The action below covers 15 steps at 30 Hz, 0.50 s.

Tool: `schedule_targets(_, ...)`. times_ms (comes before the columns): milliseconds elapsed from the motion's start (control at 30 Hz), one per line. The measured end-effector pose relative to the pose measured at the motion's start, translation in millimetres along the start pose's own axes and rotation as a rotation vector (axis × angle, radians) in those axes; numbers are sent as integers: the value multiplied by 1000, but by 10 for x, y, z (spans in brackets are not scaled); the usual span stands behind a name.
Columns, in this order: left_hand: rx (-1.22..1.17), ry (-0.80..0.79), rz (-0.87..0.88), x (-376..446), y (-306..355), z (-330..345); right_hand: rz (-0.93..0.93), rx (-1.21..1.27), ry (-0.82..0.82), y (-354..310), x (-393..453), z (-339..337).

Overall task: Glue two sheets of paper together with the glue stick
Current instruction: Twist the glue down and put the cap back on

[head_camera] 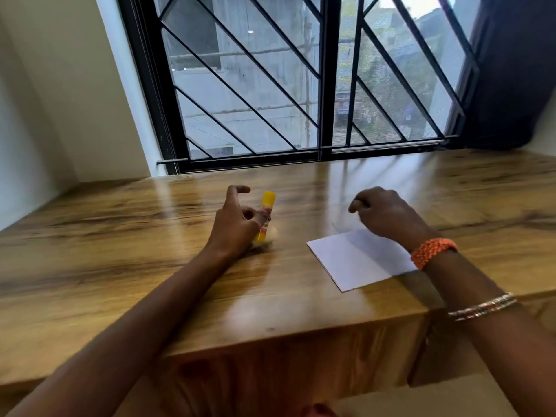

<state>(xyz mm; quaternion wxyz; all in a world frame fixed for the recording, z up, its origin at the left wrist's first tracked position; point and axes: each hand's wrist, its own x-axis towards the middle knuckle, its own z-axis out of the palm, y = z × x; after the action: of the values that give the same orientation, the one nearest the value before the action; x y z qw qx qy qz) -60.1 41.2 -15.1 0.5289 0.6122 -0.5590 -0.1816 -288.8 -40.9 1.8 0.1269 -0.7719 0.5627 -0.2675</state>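
Observation:
A yellow glue stick [267, 206] with its cap on stands nearly upright on the wooden table [120, 236], left of centre. My left hand [237, 221] is beside it, lower fingertips lying against its red label, the top finger curled clear of it. White paper [352, 260] lies flat to the right, near the table's front edge; a faint line runs across it. My right hand [388, 215] hovers over the paper's far corner with fingers curled in and nothing in them. Its wrist hides the paper's right corner.
A barred window [301, 85] runs along the table's far edge, with a wall [60, 100] at the left. A dark curtain [517, 70] hangs at the far right. The table's front edge [301, 335] drops off just below the paper.

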Motion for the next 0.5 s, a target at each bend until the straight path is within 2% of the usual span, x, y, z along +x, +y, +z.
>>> schedule_targets(67, 7, 3, 43, -22, 11, 30, 71, -107, 15, 113, -115, -80)
schedule_targets(233, -22, -36, 80, -74, 30, 75, 148, -421, -139, 189, -250, -50)
schedule_targets(367, -2, -80, 88, -95, 51, 69, 171, -297, -247, 108, -233, -60)
schedule_targets(500, 24, -87, 122, -108, 66, 38, 225, -215, -266, 130, -205, -77)
